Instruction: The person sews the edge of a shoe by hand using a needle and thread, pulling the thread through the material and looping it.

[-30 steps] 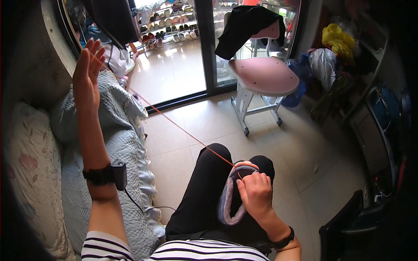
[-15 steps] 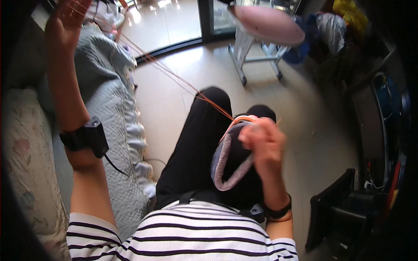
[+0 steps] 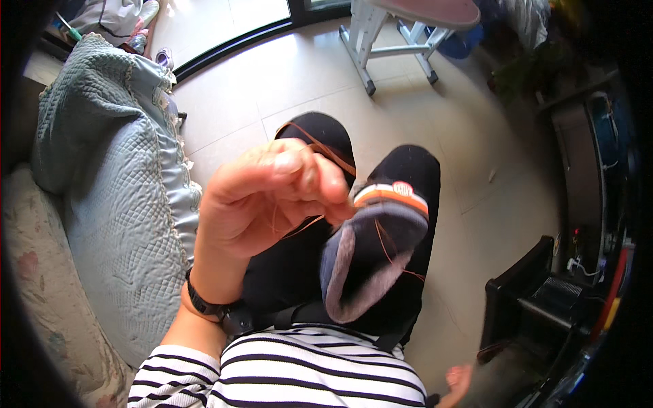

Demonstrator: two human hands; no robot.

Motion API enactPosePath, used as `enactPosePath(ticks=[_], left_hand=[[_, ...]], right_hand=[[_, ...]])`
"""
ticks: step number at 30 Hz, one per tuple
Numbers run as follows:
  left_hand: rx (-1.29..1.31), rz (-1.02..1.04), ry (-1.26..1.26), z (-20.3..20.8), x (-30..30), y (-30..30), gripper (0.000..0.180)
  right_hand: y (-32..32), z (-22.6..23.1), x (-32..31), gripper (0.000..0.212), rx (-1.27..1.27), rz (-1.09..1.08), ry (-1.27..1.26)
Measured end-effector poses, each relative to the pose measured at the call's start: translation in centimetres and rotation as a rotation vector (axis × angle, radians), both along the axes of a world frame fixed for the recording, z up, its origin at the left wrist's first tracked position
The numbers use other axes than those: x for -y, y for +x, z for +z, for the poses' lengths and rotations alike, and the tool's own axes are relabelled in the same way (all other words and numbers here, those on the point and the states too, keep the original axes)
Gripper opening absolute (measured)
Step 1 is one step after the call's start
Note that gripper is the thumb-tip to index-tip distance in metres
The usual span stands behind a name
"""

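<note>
A dark slipper (image 3: 401, 231) with a grey fleece-lined opening and an orange-and-white sole edge rests over my right thigh. My left hand (image 3: 272, 190) is closed at the slipper's left side, fingertips against or very near its edge; whether they grip it is hidden. Orange thread (image 3: 320, 146) loops around these curled fingers, and another strand crosses the slipper and leaves on its right. Far down to the right, my right hand (image 3: 459, 382) is small and blurred, its fingers seemingly closed; what they hold cannot be made out.
A quilted pale-blue cover (image 3: 115, 177) lies over the seat at left, beside a floral cushion (image 3: 41, 272). A pink-topped stool (image 3: 435, 10) with grey legs stands ahead. A black stool-like piece (image 3: 530, 306) and a dark cabinet (image 3: 578, 183) are at right.
My left hand has come down from the far upper left to the slipper. My right hand has left the slipper and moved out to the lower right. The long taut strands no longer stretch up-left.
</note>
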State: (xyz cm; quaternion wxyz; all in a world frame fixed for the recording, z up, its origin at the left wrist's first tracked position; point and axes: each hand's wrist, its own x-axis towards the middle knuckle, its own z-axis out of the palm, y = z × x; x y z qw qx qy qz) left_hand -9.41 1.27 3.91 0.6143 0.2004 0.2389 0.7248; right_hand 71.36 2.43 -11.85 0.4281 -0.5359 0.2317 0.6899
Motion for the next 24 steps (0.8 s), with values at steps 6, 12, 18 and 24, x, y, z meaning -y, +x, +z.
enactPosePath(ticks=[6,12,18,24], left_hand=[[-0.081,0.097,0.015,1.5,1.4,-3.3,0.024],[0.224,0.052,0.138,1.1,2.3,-2.4,0.020],[0.322,-0.102,-0.005,0.3,3.4,-3.8,0.019],[0.347,-0.119,-0.001,-1.1,3.4,-4.6,0.020]], right_hand=[[-24.7,-3.8,-10.8,0.031,1.270,0.730,0.511],[-51.0,11.1,-17.0,0.033,0.865,0.804,1.337],[-63.2,18.7,-12.0,0.024,1.254,1.400,2.063],[-63.0,18.6,-11.2,0.032,1.466,1.528,2.183]])
